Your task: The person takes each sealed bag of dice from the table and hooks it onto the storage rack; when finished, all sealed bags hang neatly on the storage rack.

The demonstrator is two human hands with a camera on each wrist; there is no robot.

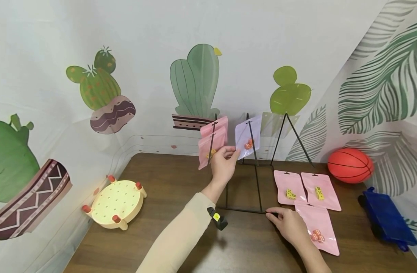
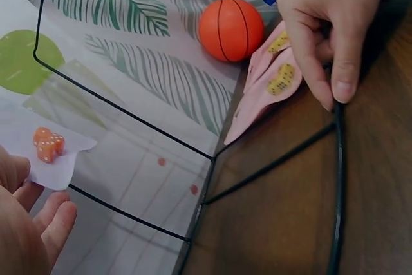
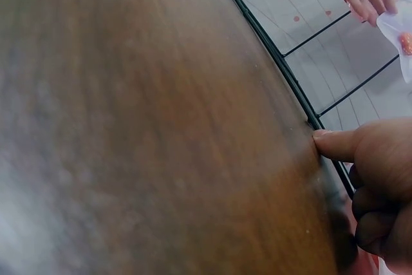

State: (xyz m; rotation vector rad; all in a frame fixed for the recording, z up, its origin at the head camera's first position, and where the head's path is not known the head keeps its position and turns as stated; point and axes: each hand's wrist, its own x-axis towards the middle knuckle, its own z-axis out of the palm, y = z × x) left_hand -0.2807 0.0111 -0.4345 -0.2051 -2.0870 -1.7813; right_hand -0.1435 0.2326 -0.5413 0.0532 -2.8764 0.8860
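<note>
My left hand (image 1: 224, 163) pinches the lower corner of a lavender zip pouch (image 1: 243, 133), which has orange dice (image 2: 48, 144) showing in it. This pouch hangs at the middle arm of a black wire display rack (image 1: 257, 185). Just left of it, pink pouches (image 1: 213, 142) hang on another arm, yellow dice showing low in the front one. Down at the rack's front base corner, my right hand (image 1: 290, 223) pinches the wire between thumb and finger. In the right wrist view, the right thumb (image 3: 335, 145) presses along the rod, with the other fingers curled under.
On the wooden table (image 1: 167, 189), right of the rack, lie two pink pouches with yellow dice (image 1: 319, 192) and one with orange dice (image 1: 318, 236). Farther right are a red toy basketball (image 1: 350, 165) and a blue toy cart (image 1: 387, 220). A yellow pegged stool (image 1: 117, 203) stands left.
</note>
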